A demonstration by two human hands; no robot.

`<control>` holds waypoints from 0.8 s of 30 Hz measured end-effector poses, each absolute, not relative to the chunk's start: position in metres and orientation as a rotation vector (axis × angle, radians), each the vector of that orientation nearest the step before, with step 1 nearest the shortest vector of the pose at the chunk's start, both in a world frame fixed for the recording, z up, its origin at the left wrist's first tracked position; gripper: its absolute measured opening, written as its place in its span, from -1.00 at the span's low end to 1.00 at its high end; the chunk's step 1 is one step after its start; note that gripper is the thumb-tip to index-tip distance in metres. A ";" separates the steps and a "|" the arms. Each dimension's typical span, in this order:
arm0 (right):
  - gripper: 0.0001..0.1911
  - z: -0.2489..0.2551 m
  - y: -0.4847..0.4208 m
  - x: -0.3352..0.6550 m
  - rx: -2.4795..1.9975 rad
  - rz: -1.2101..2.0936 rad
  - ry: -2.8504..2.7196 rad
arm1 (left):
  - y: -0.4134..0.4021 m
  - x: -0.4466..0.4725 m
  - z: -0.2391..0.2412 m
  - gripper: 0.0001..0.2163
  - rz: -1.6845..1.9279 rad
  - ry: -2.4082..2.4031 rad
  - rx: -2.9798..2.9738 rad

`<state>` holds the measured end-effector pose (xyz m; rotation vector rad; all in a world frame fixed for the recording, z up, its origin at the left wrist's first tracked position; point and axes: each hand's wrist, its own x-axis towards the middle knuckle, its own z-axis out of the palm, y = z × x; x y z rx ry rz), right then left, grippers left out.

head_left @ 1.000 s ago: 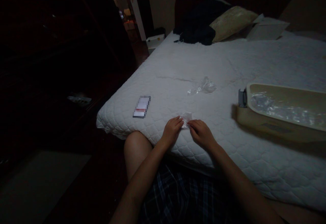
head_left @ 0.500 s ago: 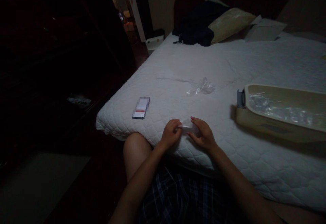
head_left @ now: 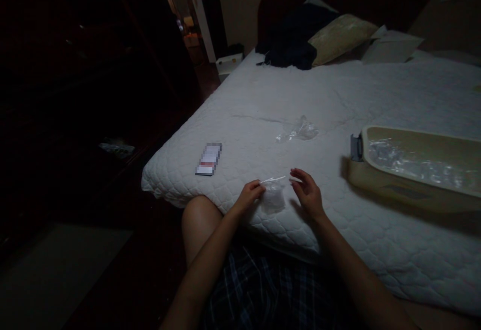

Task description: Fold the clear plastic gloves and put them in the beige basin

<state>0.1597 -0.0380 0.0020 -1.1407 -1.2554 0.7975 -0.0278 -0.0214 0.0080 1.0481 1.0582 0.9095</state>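
Note:
My left hand [head_left: 251, 195] pinches the upper left corner of a small clear plastic bag [head_left: 273, 197], which hangs just above the near edge of the bed. Along the bag's top runs a shiny strip. To its right, my right hand [head_left: 307, 193] is apart from the bag, fingers spread and slightly curved, holding nothing. Farther up the white quilted bed cover [head_left: 248, 94] lies crumpled clear plastic [head_left: 300, 128]. A beige bin [head_left: 406, 190] on the right holds more shiny clear plastic [head_left: 398, 157].
A phone [head_left: 209, 159], its screen blurred, lies left of my hands. Dark clothing [head_left: 289, 34], a yellowish pillow [head_left: 342, 38] and a pale flat box-like thing [head_left: 393, 47] are heaped at the headboard. Clear plastic [head_left: 116, 147] shows in the dark area at left.
My right hand has let go of the plastic bag and moved slightly right, its fingers opening. The bag now hangs spread out from my left hand.

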 end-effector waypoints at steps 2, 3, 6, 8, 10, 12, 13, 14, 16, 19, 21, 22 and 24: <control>-0.61 0.005 -0.039 0.156 -1.153 0.894 -1.212 | -0.021 -0.028 0.007 -0.82 0.883 1.026 1.122; -0.62 0.006 -0.039 0.155 -1.173 0.953 -1.189 | -0.021 -0.028 0.007 -0.82 0.878 1.014 1.144; -0.61 0.008 -0.039 0.154 -1.235 1.112 -1.138 | -0.021 -0.028 0.008 -0.82 0.878 0.992 1.185; -0.59 0.009 -0.037 0.155 -1.235 1.194 -1.123 | -0.021 -0.028 0.009 -0.82 0.880 0.984 1.212; -0.57 0.010 -0.036 0.156 -1.219 1.259 -1.146 | -0.021 -0.027 0.009 -0.81 0.877 0.982 1.231; -0.58 0.010 -0.036 0.155 -1.217 1.295 -1.189 | -0.022 -0.026 0.010 -0.80 0.871 0.989 1.237; -0.60 0.010 -0.036 0.154 -1.221 1.302 -1.208 | -0.022 -0.026 0.010 -0.79 0.870 0.992 1.234; -0.62 0.009 -0.036 0.152 -1.224 1.304 -1.220 | -0.022 -0.025 0.010 -0.79 0.872 0.994 1.228; -0.65 0.007 -0.038 0.149 -1.232 1.305 -1.225 | -0.022 -0.025 0.010 -0.79 0.882 0.998 1.211; -0.66 0.003 -0.039 0.146 -1.228 1.283 -1.213 | -0.022 -0.024 0.011 -0.79 0.886 1.019 1.202; -0.67 0.001 -0.040 0.146 -1.219 1.258 -1.212 | -0.023 -0.024 0.012 -0.78 0.878 1.035 1.209; -0.67 0.000 -0.040 0.146 -1.215 1.247 -1.212 | -0.023 -0.024 0.012 -0.77 0.874 1.035 1.212; -0.67 0.000 -0.041 0.146 -1.218 1.226 -1.212 | -0.024 -0.024 0.013 -0.76 0.878 1.026 1.199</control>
